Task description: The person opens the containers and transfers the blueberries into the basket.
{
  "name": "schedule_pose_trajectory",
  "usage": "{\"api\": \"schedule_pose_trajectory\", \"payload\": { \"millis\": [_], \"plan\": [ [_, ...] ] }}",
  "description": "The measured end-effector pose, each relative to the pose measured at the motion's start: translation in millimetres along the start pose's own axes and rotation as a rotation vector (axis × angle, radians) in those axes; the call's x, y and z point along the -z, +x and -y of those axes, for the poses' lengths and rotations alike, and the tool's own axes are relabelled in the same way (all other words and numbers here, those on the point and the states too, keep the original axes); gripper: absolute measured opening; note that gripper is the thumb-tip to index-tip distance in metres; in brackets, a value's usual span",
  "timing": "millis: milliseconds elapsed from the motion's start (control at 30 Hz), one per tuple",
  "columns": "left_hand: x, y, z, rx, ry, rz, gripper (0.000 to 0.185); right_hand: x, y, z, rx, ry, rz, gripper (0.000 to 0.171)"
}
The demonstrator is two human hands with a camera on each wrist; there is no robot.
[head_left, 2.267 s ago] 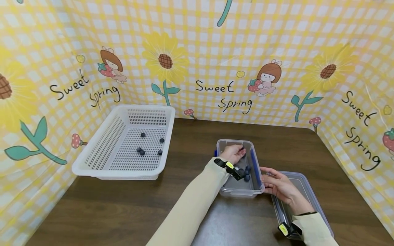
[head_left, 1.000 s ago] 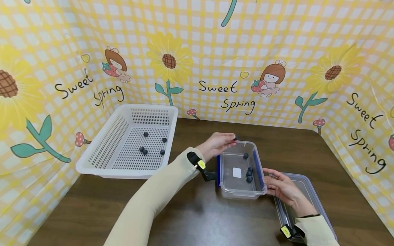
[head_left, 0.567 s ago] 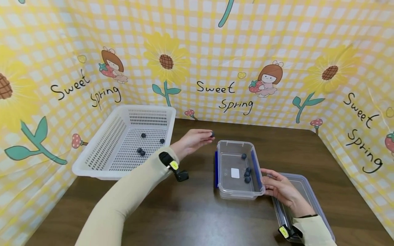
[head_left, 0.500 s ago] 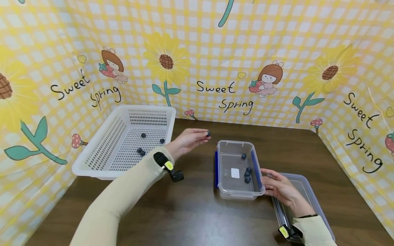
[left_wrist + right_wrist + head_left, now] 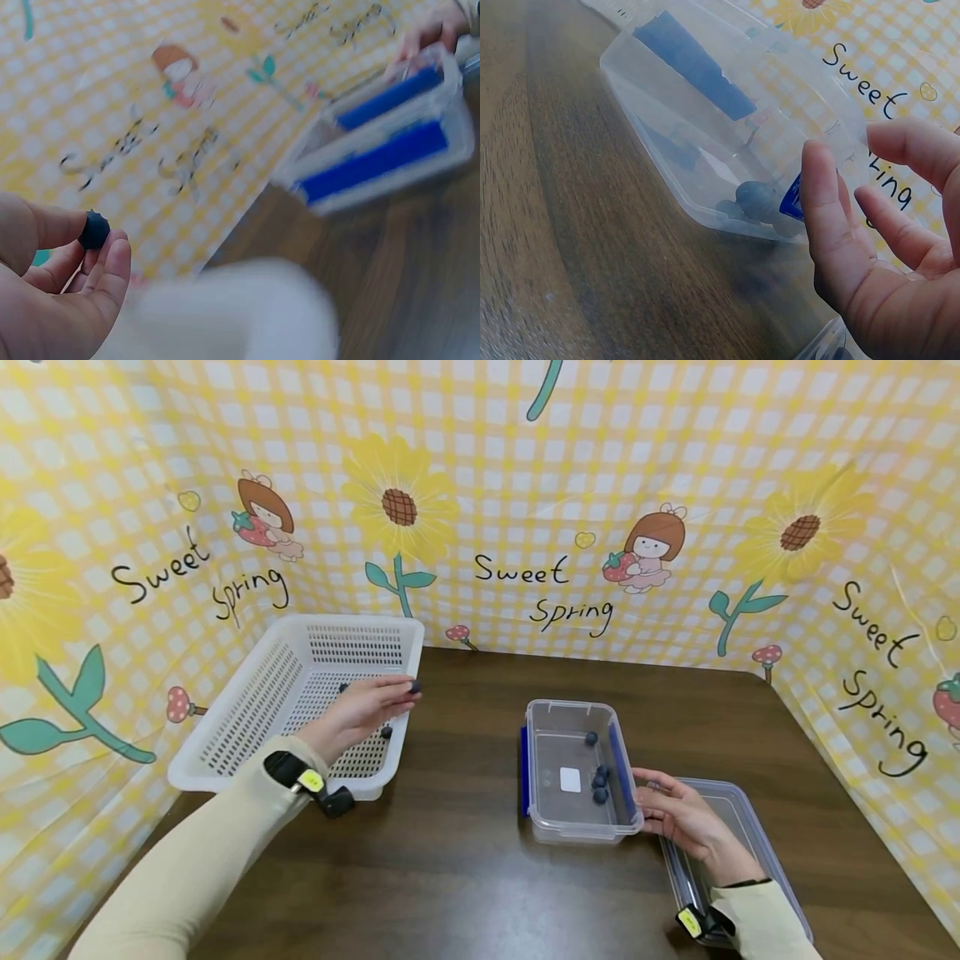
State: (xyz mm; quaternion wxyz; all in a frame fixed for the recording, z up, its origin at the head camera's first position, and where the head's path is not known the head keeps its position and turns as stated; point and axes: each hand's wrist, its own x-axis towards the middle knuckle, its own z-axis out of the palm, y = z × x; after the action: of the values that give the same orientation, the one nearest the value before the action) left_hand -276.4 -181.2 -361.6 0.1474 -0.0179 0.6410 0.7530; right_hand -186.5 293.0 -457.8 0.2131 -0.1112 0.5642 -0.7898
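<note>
The left hand (image 5: 358,710) pinched a small dark blue round berry (image 5: 415,687) between thumb and fingertips (image 5: 112,259), directly above the near right rim of the white perforated plastic basket (image 5: 225,752). The berry lay just beyond the fingers, over the basket's interior. The right hand (image 5: 675,814), fingers relaxed and spread, rested against the clear plastic tub (image 5: 577,835), well right of the basket on the dark wooden counter (image 5: 450,877).

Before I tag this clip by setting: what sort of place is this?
Probably a staged tabletop set, not a lived-in room. A printed yellow backdrop reading "Sweet Spring" walls in a dark wooden table on three sides, and little stands on it beyond a white basket and a clear box of small dark berries.
</note>
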Motion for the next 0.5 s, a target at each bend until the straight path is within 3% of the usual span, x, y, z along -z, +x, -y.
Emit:
{"api": "schedule_pose_trajectory", "payload": {
  "millis": [100,233,500],
  "plan": [
    [24.4,-5.2,1.5,-0.025,-0.001,-0.034,0.044,-1,1,0,0.008,0.012,0.007,0.034],
    [49.9,-9.7,1.1,-0.025,-0.020,-0.070,0.030,-1,1,1,0.006,0.012,0.001,0.034],
    [66.1,-15.9,-4.2,0.011,-0.093,-0.137,0.013,0,0,0,-0.002,-0.001,-0.010,0.034]
  ]
}}
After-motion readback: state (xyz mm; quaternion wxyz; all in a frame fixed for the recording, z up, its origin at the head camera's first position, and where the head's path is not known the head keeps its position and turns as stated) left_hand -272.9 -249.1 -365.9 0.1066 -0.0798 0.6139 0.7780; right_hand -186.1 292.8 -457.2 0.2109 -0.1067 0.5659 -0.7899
